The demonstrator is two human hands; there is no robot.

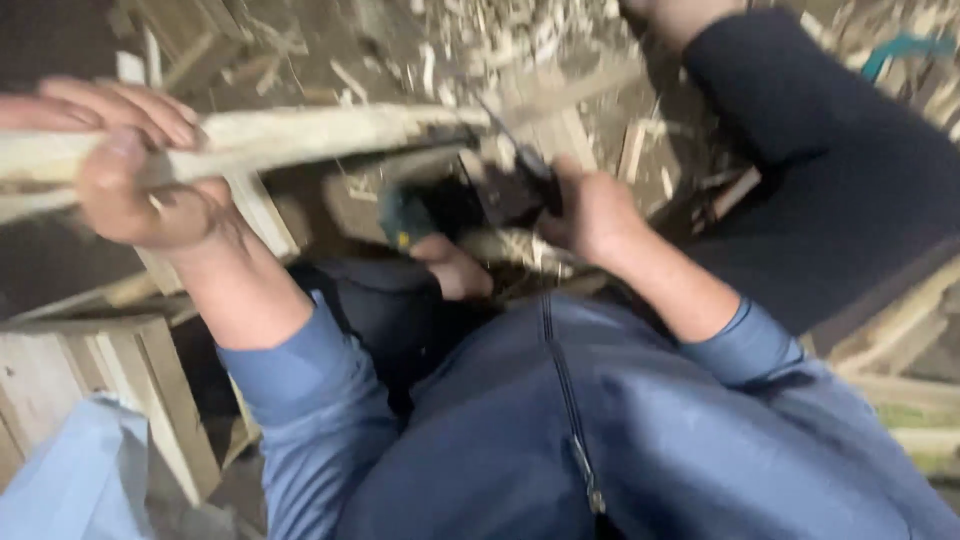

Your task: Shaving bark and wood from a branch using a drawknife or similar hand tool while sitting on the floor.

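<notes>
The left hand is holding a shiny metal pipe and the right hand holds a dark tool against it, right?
Not quite. In the head view the left hand holds a pale wooden stick, not a metal pipe. The right hand does hold a dark tool at the stick's end.

The left hand (140, 170) is hemmed in by the pale wooden stick (300, 135) running off to its right, with a wooden crate (110, 380) close beneath its forearm, so the only open way is up and outward over the dark floor (50, 40). The right hand (590, 210) has a dark tool (510, 190) against its left side and a trousered knee (820, 150) just right; beyond lies floor strewn with wood chips (500, 40).
</notes>
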